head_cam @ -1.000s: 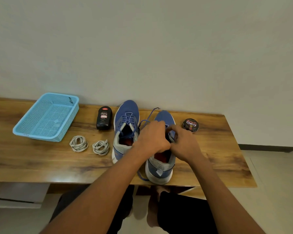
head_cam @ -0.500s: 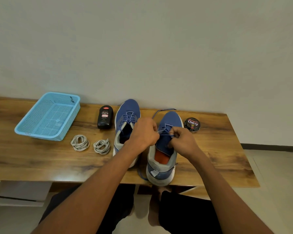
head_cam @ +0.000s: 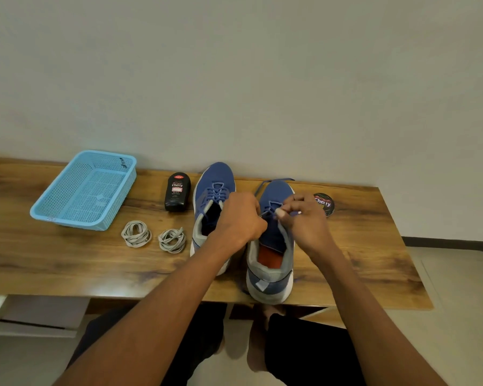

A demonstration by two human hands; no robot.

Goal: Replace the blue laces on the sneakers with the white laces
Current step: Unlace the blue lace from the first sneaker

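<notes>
At table centre, now working lower eyelets than a second ago: left hand [head_cam: 241,218] and right hand [head_cam: 304,218] both pinching blue lace [head_cam: 272,208] on right sneaker [head_cam: 271,246], unlacing progressing; white laces [head_cam: 136,234] waiting at nine o'clock.

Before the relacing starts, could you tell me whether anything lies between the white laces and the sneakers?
Nothing visible: the two white lace coils lie on bare table just left of the sneakers.

A wooden table [head_cam: 374,246] carries two sneakers [head_cam: 215,188], two white lace coils [head_cam: 136,234], basket [head_cam: 67,215], bottle [head_cam: 177,192], tin [head_cam: 325,204].
</notes>
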